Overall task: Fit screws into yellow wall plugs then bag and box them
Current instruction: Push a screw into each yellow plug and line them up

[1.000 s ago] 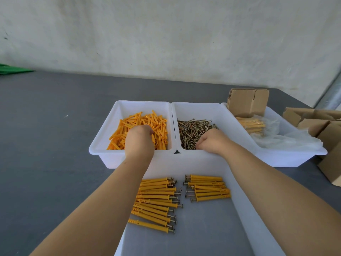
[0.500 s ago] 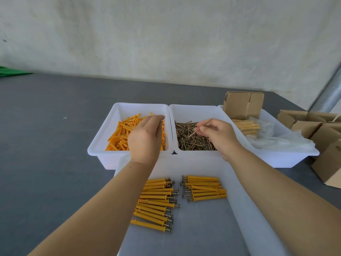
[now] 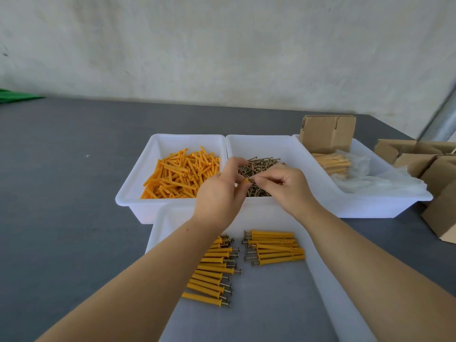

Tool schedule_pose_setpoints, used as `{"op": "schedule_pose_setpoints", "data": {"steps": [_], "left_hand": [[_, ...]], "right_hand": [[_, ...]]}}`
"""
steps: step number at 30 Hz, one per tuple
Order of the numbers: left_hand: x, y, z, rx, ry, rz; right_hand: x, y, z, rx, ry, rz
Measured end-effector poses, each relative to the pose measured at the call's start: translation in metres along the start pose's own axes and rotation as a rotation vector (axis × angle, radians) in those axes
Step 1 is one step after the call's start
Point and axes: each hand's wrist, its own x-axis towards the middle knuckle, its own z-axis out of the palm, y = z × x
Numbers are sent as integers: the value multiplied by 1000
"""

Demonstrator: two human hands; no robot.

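The left hand's fingers [image 3: 234, 169] are curling round a single yellow plug [image 3: 246, 181], pinching it so only its tip is showing toward the other hand. The right hand's fingers [image 3: 267, 178] are drawn together in a tight pinch right at that tip, presumably on a screw, though the screw itself is too hidden to make out. Both the left hand [image 3: 218, 193] and the right hand [image 3: 288, 188] are meeting above the near edge of the screw bin [image 3: 291, 144], just over the heap of loose screws [image 3: 259, 166].

This looks like the fitting step: one screw going into one plug. The next move probably calls for lining the point up with the plug's hole and pushing it home, then laying the pair down with the others.

Beside the screws, the left bin is holding the pile of empty plugs [image 3: 182, 174]. In the near tray [image 3: 158, 233], two bunches of finished plugs [image 3: 274, 248] are lying with screw heads poking out. To the right, a third bin [image 3: 385, 206] is holding a bagged bundle [image 3: 333, 164], loose plastic bags and a cardboard box [image 3: 325, 132]; bagging and boxing of the near batch is not yet begun.
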Motion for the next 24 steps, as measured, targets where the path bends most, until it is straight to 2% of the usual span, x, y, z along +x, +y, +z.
{"op": "schedule_pose_setpoints", "data": {"steps": [5, 10, 12, 18, 19, 21, 24], "left_hand": [[-2, -4, 1, 16, -91, -28], [-2, -3, 4, -22, -140, -29], [-3, 0, 3, -85, -117, -29], [-5, 4, 3, -148, -129, -74], [-5, 6, 4, -195, -135, -67], [-5, 9, 7, -293, -143, -61], [-6, 11, 7, -328, -161, -89]], "right_hand": [[-1, 1, 1, -112, -56, -24], [-4, -8, 7, -272, 1, -239], [-6, -14, 12, -145, -14, -202], [-1, -24, 14, 660, -125, 244], [-1, -24, 14, 714, -162, 282], [-2, -23, 15, 672, -185, 294], [3, -20, 14, 493, 32, 223]]}}
